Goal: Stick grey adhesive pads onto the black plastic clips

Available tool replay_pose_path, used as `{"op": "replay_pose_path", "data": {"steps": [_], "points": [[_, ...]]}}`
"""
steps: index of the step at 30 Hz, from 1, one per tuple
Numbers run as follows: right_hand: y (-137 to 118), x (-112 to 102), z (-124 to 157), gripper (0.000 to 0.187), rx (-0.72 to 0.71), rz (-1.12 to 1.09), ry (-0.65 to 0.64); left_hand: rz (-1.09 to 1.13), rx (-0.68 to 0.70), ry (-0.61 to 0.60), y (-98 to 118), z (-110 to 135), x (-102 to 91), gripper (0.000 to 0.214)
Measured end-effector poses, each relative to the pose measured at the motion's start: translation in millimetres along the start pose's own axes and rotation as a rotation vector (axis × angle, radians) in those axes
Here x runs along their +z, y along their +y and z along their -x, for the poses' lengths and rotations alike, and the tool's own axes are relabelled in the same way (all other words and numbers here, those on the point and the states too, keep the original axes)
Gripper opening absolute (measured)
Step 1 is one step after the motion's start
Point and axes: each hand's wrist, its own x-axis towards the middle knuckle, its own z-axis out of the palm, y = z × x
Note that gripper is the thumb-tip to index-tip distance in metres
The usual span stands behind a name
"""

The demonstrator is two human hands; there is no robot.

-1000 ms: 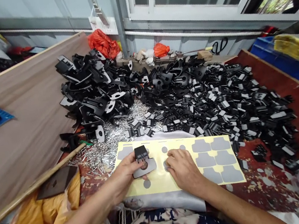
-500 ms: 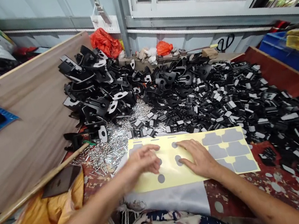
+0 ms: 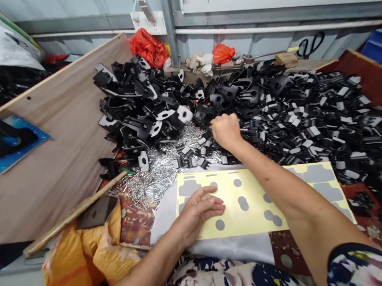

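Observation:
A yellow backing sheet (image 3: pixel 232 214) with grey stickers and round grey dots lies in front of me over a grey cloth. My left hand (image 3: pixel 198 210) rests flat on the sheet's left part, fingers stretched out, holding nothing. My right hand (image 3: pixel 226 130) reaches forward into the heap of small black clips (image 3: pixel 318 116), fingers curled closed at the heap's near left edge; what they grip is hidden. A pile of larger black plastic parts with grey pads (image 3: pixel 141 107) stands behind, to the left.
Shiny metal pins (image 3: pixel 152 174) are strewn between the piles and the sheet. A wooden board (image 3: pixel 56 151) slopes at the left, a wooden stick (image 3: pixel 74 213) below it. An orange bag (image 3: pixel 83 268) sits near left. Scissors (image 3: pixel 310 45) lie by the window wall. A red board edge (image 3: pixel 381 77) stands at the right.
The black part with a grey pad has left my left hand, which now lies flat on the sheet. My right hand left the sheet and reached forward into the clip heap.

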Motion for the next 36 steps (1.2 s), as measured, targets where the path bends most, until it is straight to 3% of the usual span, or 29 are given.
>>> {"op": "replay_pose_path", "data": {"steps": [3,5,8,12,18,21,24,26,28,30,32,36], "points": [[-18,-17,41,0.032,-0.076,-0.048,0.077,0.049,0.157,0.004,29,5,3.1,0.059],[-36,-25,82,0.030,-0.234,-0.164,0.120,0.080,0.243,0.026,48,5,6.3,0.074],[-61,-24,146,0.032,-0.423,-0.373,0.122,0.031,0.254,0.107,63,-3,6.9,0.077],[-72,-10,203,0.036,-0.235,-0.665,0.098,-0.129,0.237,0.239,67,-18,-5.5,0.054],[-77,14,223,0.032,-0.091,-0.854,-0.156,-0.303,0.036,0.096,60,-38,-25.1,0.050],[-81,-6,220,0.025,-0.009,-1.013,-0.371,-0.310,-0.033,0.077,56,-49,-31.6,0.054],[-84,-44,217,0.024,-0.103,-1.211,-0.634,-0.284,-0.037,0.076,57,-51,-34.7,0.057],[-81,-60,214,0.025,-0.123,-1.236,-0.552,-0.228,0.011,0.087,59,-45,-33.1,0.060],[-73,-60,208,0.018,0.018,-1.191,-0.245,-0.127,0.069,0.061,60,-33,-28.3,0.062],[-63,-46,200,0.013,0.191,-1.158,0.012,-0.006,0.090,0.002,58,-19,-21.3,0.059],[-55,-28,193,0.016,0.273,-1.190,0.089,0.098,0.086,-0.043,52,-7,-13.7,0.054],[-56,-7,185,0.016,0.317,-1.269,0.123,0.194,0.095,-0.075,37,3,-2.0,0.050]]}}
